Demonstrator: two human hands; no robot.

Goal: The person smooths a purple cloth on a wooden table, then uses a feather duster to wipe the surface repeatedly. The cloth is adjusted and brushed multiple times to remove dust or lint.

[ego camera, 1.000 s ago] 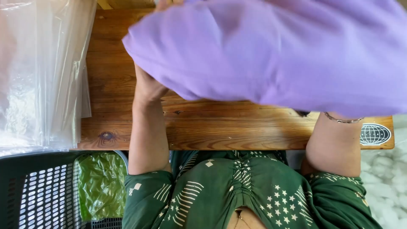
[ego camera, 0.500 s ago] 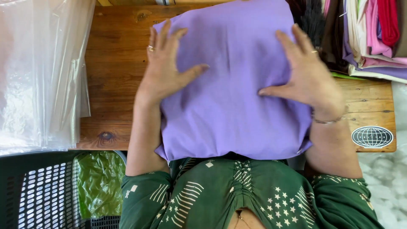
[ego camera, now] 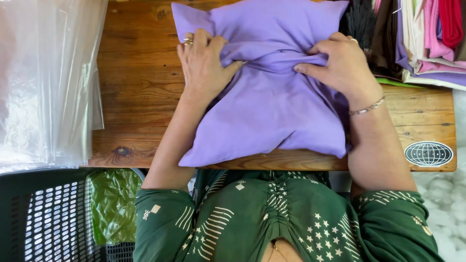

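A lilac folded cloth (ego camera: 264, 111) lies on the wooden table (ego camera: 136, 97) in front of me. My left hand (ego camera: 201, 60) presses on its upper left part and pinches a ridge of fabric; rings show on two fingers. My right hand (ego camera: 342, 63) grips the same bunched ridge from the right, a thin bracelet on its wrist. The fabric is gathered into a horizontal crease between both hands. The cloth's near edge reaches the table's front edge.
A stack of clear plastic bags (ego camera: 46, 82) covers the table's left end. Folded garments (ego camera: 427, 34) in pink, red, purple and brown are piled at the upper right. A dark perforated crate (ego camera: 43, 223) with a green bag (ego camera: 114, 204) stands below left. A round sticker (ego camera: 428, 153) marks the table's right corner.
The cloth came down from in front of the camera onto the table. My flat hands then curled and bunched the fabric into a crease across its upper part.
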